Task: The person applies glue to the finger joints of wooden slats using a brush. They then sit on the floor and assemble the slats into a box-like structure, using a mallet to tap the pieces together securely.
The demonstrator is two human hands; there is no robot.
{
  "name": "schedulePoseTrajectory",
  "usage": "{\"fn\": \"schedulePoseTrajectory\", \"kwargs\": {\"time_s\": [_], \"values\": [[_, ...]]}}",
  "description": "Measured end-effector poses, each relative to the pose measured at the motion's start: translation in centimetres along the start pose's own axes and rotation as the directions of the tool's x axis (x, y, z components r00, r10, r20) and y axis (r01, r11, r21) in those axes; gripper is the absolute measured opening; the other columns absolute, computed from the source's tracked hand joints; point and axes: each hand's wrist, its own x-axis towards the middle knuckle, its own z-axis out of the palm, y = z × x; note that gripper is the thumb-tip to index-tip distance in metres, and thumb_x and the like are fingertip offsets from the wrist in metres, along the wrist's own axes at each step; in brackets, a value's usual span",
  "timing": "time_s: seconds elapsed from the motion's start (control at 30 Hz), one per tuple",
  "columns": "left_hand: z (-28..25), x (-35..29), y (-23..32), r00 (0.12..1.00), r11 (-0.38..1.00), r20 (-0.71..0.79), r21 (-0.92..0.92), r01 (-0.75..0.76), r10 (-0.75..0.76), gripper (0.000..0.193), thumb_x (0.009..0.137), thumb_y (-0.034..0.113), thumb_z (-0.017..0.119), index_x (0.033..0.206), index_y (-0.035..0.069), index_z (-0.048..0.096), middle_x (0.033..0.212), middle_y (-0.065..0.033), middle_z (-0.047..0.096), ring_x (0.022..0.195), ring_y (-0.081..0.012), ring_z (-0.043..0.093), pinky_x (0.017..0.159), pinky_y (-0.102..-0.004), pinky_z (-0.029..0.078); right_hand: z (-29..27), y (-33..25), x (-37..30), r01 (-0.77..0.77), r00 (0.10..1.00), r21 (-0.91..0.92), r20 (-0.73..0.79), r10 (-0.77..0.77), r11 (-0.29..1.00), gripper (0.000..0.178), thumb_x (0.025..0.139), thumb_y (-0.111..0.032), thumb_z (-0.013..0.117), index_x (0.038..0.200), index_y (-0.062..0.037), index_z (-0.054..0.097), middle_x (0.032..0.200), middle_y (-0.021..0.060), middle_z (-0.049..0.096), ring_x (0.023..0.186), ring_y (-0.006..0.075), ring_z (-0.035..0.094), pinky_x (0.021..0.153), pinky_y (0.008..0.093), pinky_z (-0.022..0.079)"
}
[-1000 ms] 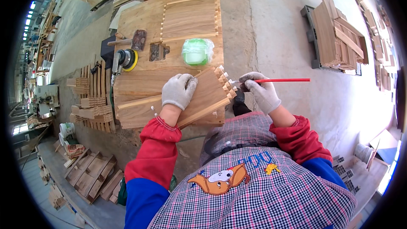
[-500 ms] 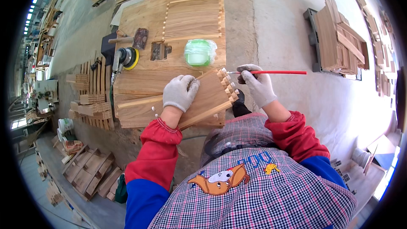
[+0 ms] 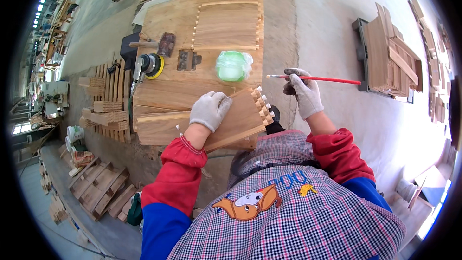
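My gloved left hand [image 3: 211, 110] is closed over the far edge of a wooden panel [image 3: 243, 115], which lies slantwise over the table's near edge. The panel's right end has a row of dovetail fingers, and several of their tips look white. My gloved right hand [image 3: 304, 95] pinches a thin paintbrush [image 3: 332, 80] with a red handle. The brush tip points left and is in the air beyond the jointed end, apart from it. A green tub [image 3: 232, 66] wrapped in clear plastic, holding something whitish, stands on the table beyond the panel.
On the wooden table [image 3: 168, 84] lie another jointed panel [image 3: 226, 26], an orbital sander [image 3: 148, 67], a hammer [image 3: 144, 44] and a dark block [image 3: 166, 45]. Stacked boards [image 3: 392, 58] are at right. Wood pieces [image 3: 108, 110] and a pallet [image 3: 98, 190] lie at left.
My right hand has drawn the brush away from the panel's jointed end, up and to the right. My left hand stays on the panel, and the whole view has shifted slightly.
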Motion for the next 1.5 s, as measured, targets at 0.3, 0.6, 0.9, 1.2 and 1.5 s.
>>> {"fn": "schedulePoseTrajectory", "kwargs": {"time_s": [0.3, 0.6, 0.9, 1.2, 1.5], "values": [[0.8, 1.3, 0.7, 0.999, 0.999, 0.025, -0.029, 0.023, -0.022, 0.022, 0.085, 0.032, 0.054, 0.087, 0.011, 0.061, 0.085, -0.0126, 0.06, 0.083, -0.0343, 0.057, 0.072, -0.0435, 0.046, 1.5, -1.3, 2.6, -0.01, 0.986, 0.0, 0.167, 0.01, 1.0, 0.02, 0.09, -0.014, 0.056, 0.105, -0.0021, 0.06, 0.083, 0.002, 0.059, 0.069, 0.0092, 0.056, 0.063, 0.0246, 0.048], [-0.2, -0.1, 3.5, 0.983, 0.981, -0.177, 0.191, -0.015, 0.049, 0.029, 0.082, 0.031, 0.057, 0.101, 0.01, 0.06, 0.1, -0.0101, 0.058, 0.096, -0.0286, 0.054, 0.087, -0.0439, 0.039, 4.6, -0.8, 5.9, 0.049, 0.904, -0.276, 0.421, 0.075, 0.96, 0.021, 0.09, -0.016, 0.054, 0.1, -0.0012, 0.064, 0.083, 0.0046, 0.063, 0.07, 0.0098, 0.056, 0.064, 0.0233, 0.047], [0.9, -2.0, 3.7, 0.96, 0.986, -0.267, 0.119, 0.118, -0.082, 0.038, 0.079, 0.031, 0.058, 0.108, 0.007, 0.058, 0.102, -0.0127, 0.059, 0.098, -0.0301, 0.054, 0.09, -0.044, 0.037, 7.6, 1.0, 8.7, 0.495, 0.776, -0.594, 0.63, -0.015, 0.634, 0.02, 0.086, -0.012, 0.057, 0.096, 0.0043, 0.063, 0.083, 0.0083, 0.062, 0.073, 0.0126, 0.056, 0.066, 0.0254, 0.047], [1.1, -2.0, 3.2, 0.952, 0.991, -0.298, 0.087, 0.102, -0.072, 0.037, 0.078, 0.031, 0.06, 0.106, 0.007, 0.059, 0.1, -0.0121, 0.06, 0.094, -0.0302, 0.055, 0.086, -0.0427, 0.039, 6.6, 0.3, 7.7, -0.102, 0.889, -0.318, 0.395, 0.229, 0.943, 0.02, 0.087, -0.018, 0.059, 0.098, -0.0018, 0.062, 0.081, 0.0028, 0.062, 0.067, 0.0098, 0.056, 0.058, 0.0241, 0.046], [1.4, -2.1, 3.0, 0.939, 0.993, -0.342, 0.097, 0.069, -0.032, 0.036, 0.078, 0.03, 0.059, 0.106, 0.007, 0.059, 0.099, -0.0119, 0.061, 0.093, -0.0299, 0.055, 0.084, -0.0426, 0.039, 5.0, 2.7, 7.4, -0.216, 0.948, -0.167, 0.201, 0.248, 0.962, 0.019, 0.088, -0.022, 0.059, 0.098, -0.0056, 0.062, 0.079, 0.0021, 0.062, 0.058, 0.0069, 0.051, 0.051, 0.0216, 0.041]]}}
